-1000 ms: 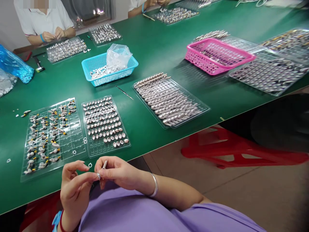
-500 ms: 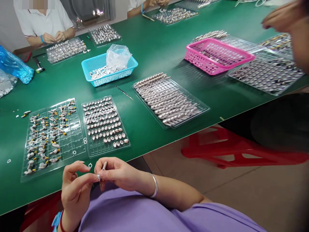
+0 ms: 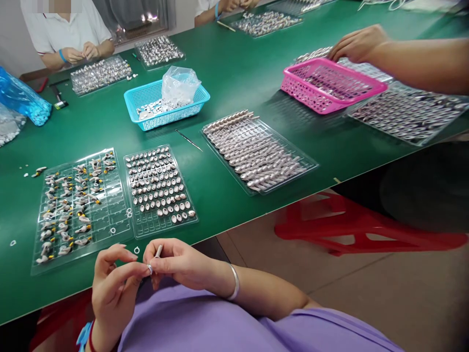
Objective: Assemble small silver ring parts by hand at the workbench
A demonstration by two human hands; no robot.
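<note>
Above my lap, just off the table's front edge, my right hand (image 3: 176, 264) pinches a small pale stick-like piece (image 3: 159, 251) that points upward. My left hand (image 3: 115, 281) reaches in from the left, index finger and thumb closed at a tiny whitish ring (image 3: 150, 269) against the lower end of that piece. Fingers hide most of both parts. Ahead lies a clear tray (image 3: 110, 215) with rows of small grey, black and yellow bird-like figures. Beside it, another clear tray (image 3: 146, 227) holds rows of small white oval cups. One loose white ring (image 3: 137, 250) rests by my fingers.
A blue basket (image 3: 168, 120) with white pieces and a plastic bag stands mid-table, near a thin metal tool (image 3: 188, 141). Right of it are a tray of pale sticks (image 3: 256, 151) and a pink basket (image 3: 315, 100). A co-worker's arm (image 3: 414, 61) reaches in; others work across the table.
The co-worker's hand at right has moved left and down, to beside the pink basket. My own hands have hardly moved and keep hold of the small parts.
</note>
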